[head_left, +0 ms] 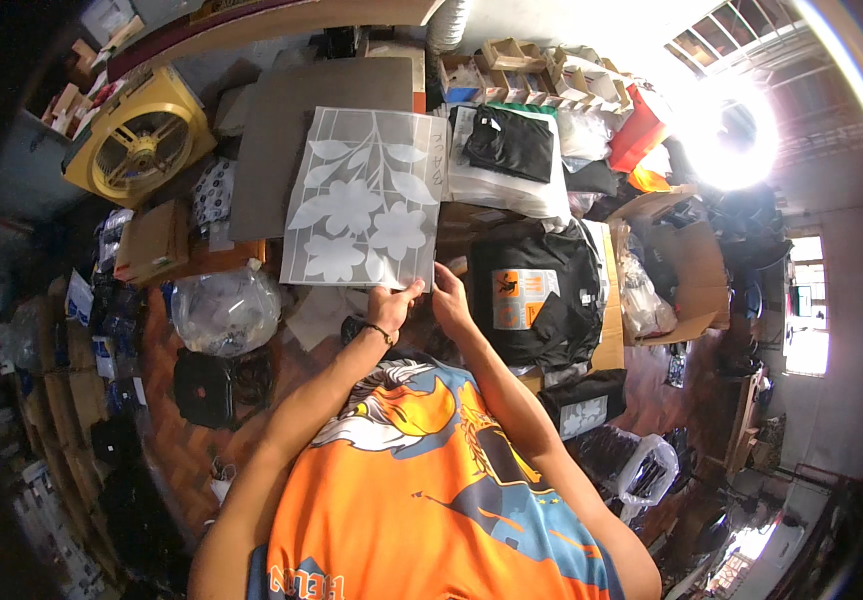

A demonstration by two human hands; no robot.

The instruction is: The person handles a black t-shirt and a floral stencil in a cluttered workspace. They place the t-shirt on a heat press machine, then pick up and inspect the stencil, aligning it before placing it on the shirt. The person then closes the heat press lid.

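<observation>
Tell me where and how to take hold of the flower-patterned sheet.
I'd pinch the flower-patterned sheet along its near edge, coming from the person's side, thumbs on top. It looks thin and flat, without a handle, and that edge faces the body, with the left hand and right hand by its near right corner.

The person wears a bright orange shirt (372, 520) of smooth-looking fabric, with a large colourful print. Toward the far left part of the print there are white and dark feather-like shapes (347, 425) around a yellow-orange curved form (422, 408). To the right of these is a dark shield-like emblem (497, 460) with gold ornaments, and blue-grey patches (532, 515) spread nearer. At the near left, there is pale lettering (307, 583). The left hand (389, 308) and the right hand (449, 302) are bare; the left wrist carries a thin dark bracelet (385, 333).
</observation>
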